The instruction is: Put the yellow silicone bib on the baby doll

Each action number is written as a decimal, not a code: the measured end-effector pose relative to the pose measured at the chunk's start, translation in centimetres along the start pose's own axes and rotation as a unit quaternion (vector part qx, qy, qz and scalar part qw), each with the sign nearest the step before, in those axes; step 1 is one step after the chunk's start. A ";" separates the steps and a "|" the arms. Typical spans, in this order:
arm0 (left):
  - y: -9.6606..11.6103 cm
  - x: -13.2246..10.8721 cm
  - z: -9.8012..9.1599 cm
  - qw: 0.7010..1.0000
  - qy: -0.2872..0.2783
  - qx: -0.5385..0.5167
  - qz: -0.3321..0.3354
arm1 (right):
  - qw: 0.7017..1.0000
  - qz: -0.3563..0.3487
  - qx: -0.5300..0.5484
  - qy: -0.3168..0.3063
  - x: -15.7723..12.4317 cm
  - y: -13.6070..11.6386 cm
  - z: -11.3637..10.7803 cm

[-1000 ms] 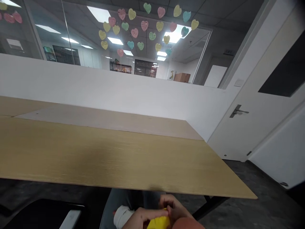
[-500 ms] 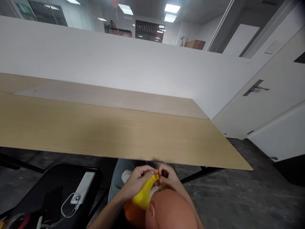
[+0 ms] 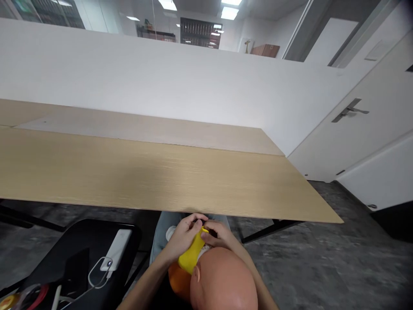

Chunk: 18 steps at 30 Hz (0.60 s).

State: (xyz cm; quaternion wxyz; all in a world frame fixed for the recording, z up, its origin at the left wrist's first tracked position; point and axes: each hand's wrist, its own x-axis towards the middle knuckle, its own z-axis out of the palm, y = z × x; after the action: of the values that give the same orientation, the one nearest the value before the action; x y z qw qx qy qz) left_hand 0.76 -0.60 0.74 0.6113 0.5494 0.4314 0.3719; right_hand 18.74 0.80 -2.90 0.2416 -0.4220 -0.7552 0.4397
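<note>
Low in the head view, a bald baby doll rests against my body with the back of its head towards me. A smooth yellow garment, perhaps a bib, lies over its front by the neck. My left hand is closed on the garment's upper edge, thumb and fingers pinched. Close beside it, my right hand pinches the same edge near the doll's chin. A bit of white shows between garment and head. Under the left forearm is something orange, partly hidden. The fingertips overlap, so the exact grip is hard to see.
A wooden table stretches across in front, its near edge just beyond my hands. On the left, a black chair bears a white power bank with a cable and several small items. A white door stands at the right.
Both hands have shifted slightly left and up in the picture, still pinching the yellow garment. The doll's head also appears further left. The camera view has tilted a little.
</note>
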 end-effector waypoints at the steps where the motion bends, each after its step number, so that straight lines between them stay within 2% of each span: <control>1: 0.0 -0.1 -0.1 1.000 -0.011 0.006 -0.006 | 1.000 -0.014 0.001 0.010 0.0 0.4 0.2; 7: -0.4 -0.3 -0.4 0.995 -0.080 -0.007 -0.052 | 0.999 -0.024 0.018 0.045 -0.5 1.1 0.5; 11: -0.9 0.0 -0.4 0.997 -0.070 -0.028 -0.033 | 0.997 0.004 0.039 0.071 -0.7 0.9 0.3; 18: -0.7 0.2 -0.3 0.998 -0.042 0.005 -0.037 | 0.996 0.052 0.067 0.042 -0.3 0.4 0.3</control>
State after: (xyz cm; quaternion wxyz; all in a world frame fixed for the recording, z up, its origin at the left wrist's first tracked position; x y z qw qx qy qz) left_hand 0.55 -0.45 0.01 0.6396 0.5514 0.4272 0.3231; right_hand 18.85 0.50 -3.39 0.2774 -0.4611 -0.6906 0.4831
